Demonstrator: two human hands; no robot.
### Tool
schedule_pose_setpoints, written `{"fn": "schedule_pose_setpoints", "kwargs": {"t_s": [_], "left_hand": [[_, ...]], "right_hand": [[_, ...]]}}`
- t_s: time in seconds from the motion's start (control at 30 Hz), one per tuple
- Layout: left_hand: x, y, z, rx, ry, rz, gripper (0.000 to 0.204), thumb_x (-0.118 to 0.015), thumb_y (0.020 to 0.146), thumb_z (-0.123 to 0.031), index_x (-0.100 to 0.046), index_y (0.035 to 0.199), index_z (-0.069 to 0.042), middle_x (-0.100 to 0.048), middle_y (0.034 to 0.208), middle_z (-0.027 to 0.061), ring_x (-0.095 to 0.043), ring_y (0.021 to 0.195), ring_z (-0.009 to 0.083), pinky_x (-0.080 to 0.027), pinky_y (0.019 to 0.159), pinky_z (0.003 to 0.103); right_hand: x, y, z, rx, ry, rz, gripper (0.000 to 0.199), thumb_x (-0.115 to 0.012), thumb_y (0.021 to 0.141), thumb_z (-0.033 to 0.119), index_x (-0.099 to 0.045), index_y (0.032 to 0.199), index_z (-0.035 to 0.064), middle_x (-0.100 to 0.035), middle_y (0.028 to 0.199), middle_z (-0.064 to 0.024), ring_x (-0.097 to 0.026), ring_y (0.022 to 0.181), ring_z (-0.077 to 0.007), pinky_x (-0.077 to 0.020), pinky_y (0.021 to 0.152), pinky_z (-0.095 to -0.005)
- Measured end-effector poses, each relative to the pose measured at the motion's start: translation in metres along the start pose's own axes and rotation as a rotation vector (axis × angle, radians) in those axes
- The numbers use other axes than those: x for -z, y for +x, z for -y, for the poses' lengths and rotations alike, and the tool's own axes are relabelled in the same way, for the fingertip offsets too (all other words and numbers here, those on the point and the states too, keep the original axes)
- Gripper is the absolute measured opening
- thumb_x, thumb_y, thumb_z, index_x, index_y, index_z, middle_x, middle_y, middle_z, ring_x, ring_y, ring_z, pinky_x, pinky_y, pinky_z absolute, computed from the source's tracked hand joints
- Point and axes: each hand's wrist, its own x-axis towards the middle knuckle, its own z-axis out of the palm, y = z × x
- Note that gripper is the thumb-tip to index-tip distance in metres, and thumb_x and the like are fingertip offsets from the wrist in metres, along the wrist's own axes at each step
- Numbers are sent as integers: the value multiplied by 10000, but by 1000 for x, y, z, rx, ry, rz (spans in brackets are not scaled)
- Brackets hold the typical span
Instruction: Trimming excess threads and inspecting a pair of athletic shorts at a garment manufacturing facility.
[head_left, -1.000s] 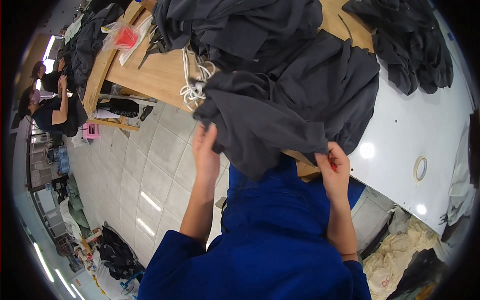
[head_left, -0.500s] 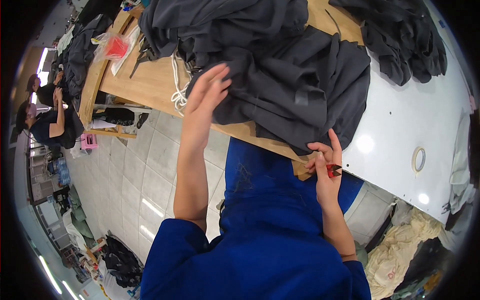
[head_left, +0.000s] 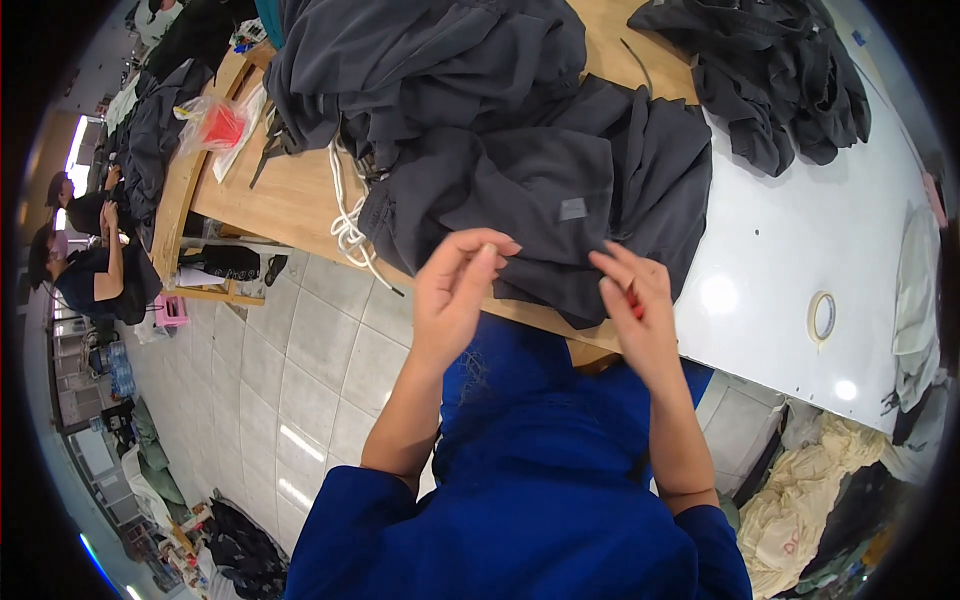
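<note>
A dark grey garment (head_left: 560, 215) with a small grey patch lies folded at the near edge of a wooden table (head_left: 290, 195). White drawstrings (head_left: 345, 225) hang from its left side. My left hand (head_left: 455, 290) hovers just in front of the garment, fingers loosely curled, holding nothing. My right hand (head_left: 635, 310) is beside it, fingers pinched on a small red tool (head_left: 632, 298) that is mostly hidden. More dark grey garments (head_left: 430, 60) are heaped behind.
A black pile of clothes (head_left: 770, 80) lies at the far right by a white tabletop (head_left: 790, 260) with a tape roll (head_left: 822, 316). A red item in a plastic bag (head_left: 222, 125) sits at the left. Two people (head_left: 95, 250) sit far left on the tiled floor area.
The garment was pulled up onto the table from its hanging edge. My left hand drew back off the fabric toward my body, and my right hand rose beside it with the red tool.
</note>
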Motion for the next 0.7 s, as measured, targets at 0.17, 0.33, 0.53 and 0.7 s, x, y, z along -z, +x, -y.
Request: {"fn": "schedule_pose_setpoints", "kwargs": {"t_s": [0.17,0.33,0.53,0.7], "left_hand": [[-22,10,-1,-35,547,114,240,-650,825,-136,-597,1036,-36,-584,925,74,-549,752,127,-448,640,233],[-6,12,21,97,589,124,152,-635,840,-103,-516,897,-28,-569,625,36,-534,532,121,-428,531,237],[10,-7,34,271,41,-68,133,-509,927,-54,-458,1050,-64,-604,827,8,-537,679,30,-418,573,165],[12,-24,44,278,-81,-166,163,-516,938,-79,-444,1084,-71,-618,860,20,-559,703,51,-449,586,184]], "right_hand": [[-17,-24,25,287,-10,209,410,-666,742,36,-611,1147,64,-571,1240,-61,-517,942,-266,-428,829,-348],[-22,-37,22,309,-38,323,397,-668,758,43,-611,1149,83,-522,1299,-81,-520,961,-267,-452,809,-342],[-10,-32,16,271,-19,301,417,-668,766,37,-598,1173,98,-557,1248,-92,-551,922,-250,-475,786,-330],[-10,-17,9,67,141,138,508,-658,741,-16,-566,1228,97,-651,865,-108,-591,725,-235,-486,669,-322]]}}
